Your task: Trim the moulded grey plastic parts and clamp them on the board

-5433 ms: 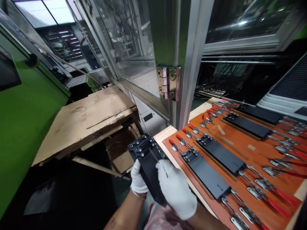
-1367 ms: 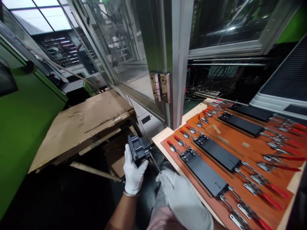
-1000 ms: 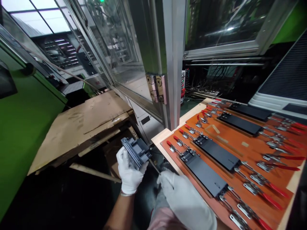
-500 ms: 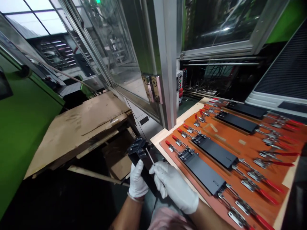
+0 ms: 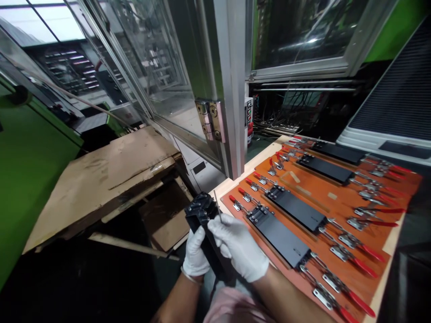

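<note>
In my white-gloved left hand [image 5: 195,255] is a long black part [image 5: 212,255], tilted, with a moulded end [image 5: 201,206] pointing up and away from me. The left thumb lies along its side. My right hand [image 5: 239,246], gloved too, pinches a thin metal rod [image 5: 217,202] that sticks up beside the moulded end. The right fingers are close against the part; whether they touch it I cannot tell. What the rod's lower end is like is hidden in the glove.
To my right is an orange board [image 5: 332,211] with several flat black panels [image 5: 279,235] held by red-handled toggle clamps [image 5: 362,301]. Cardboard [image 5: 141,152] covers a table on the left. A metal-framed door [image 5: 232,89] with a hinge [image 5: 210,121] stands ahead, close to the board.
My right hand has moved up along the black part toward its moulded end. The rod now points more upright. The view has shifted slightly.
</note>
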The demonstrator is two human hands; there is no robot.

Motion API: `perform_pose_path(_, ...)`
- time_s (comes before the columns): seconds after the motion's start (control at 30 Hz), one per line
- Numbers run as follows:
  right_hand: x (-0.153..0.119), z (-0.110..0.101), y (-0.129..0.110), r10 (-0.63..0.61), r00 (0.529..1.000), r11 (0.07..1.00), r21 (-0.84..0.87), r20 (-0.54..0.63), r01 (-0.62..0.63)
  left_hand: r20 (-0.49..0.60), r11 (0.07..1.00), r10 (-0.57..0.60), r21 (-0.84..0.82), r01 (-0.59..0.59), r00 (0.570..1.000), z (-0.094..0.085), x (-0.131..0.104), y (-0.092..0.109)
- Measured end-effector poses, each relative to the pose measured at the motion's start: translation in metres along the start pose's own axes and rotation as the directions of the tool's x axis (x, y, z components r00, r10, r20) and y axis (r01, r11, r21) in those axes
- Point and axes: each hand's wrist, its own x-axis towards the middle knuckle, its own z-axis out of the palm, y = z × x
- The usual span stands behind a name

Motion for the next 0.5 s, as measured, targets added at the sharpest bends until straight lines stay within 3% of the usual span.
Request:
perform_pose_path(0.17,0.008,-0.004,-0.004,0.100,0.994,0.983,0.148,0.037,-0.104,0.002,0.999,0.039,0.002,-0.039,0.999,-0.008,-0.001,-0.004)
perform_pose_path(0.27,0.017,-0.015,-0.009,0.088,0.994,0.987,0.139,-0.065,-0.079,0.005,0.999,0.038,0.004,-0.038,0.999,-0.017,-0.002,-0.004)
perform_pose_path(0.4,0.018,-0.018,-0.019,-0.054,0.953,0.998,-0.039,-0.298,0.044,0.016,0.999,-0.035,0.005,0.035,0.999,-0.018,-0.004,-0.002)
perform_pose_path(0.5,0.013,-0.014,-0.025,-0.134,0.960,0.988,-0.109,-0.245,0.111,0.043,0.999,-0.046,-0.019,0.047,0.998,-0.011,-0.004,-0.003)
